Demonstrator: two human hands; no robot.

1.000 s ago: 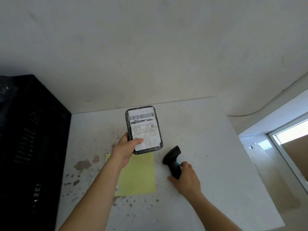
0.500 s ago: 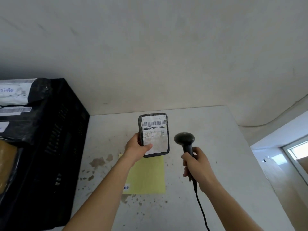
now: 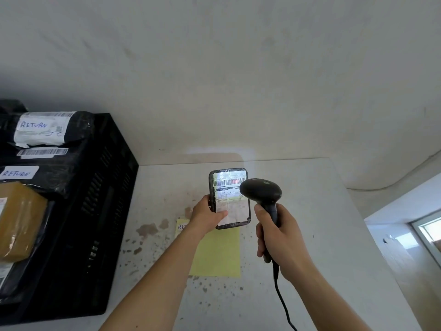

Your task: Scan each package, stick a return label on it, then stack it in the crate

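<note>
My left hand [image 3: 207,217] grips a small black package [image 3: 229,199] upright above the table, its white shipping label and barcode facing me. A bright light and a red line fall across the barcode. My right hand [image 3: 279,235] grips the handle of a black barcode scanner [image 3: 261,192], whose head sits just right of the package and covers its right edge. A yellow label sheet [image 3: 218,255] with a "RETURN" sticker at its top left lies on the table under the package. The black crate [image 3: 100,211] at the left holds several packages.
Inside the crate lie black packages marked "RETURN" [image 3: 40,130] and a brown taped parcel [image 3: 20,218]. The white table [image 3: 322,223] is stained near the sheet; its right edge drops to a floor. The scanner's cable [image 3: 282,304] hangs toward me. A wall stands close behind.
My right hand picked the scanner up off the table and raised it to the package's barcode, which now lights up. The view shifted left, showing the crate's contents.
</note>
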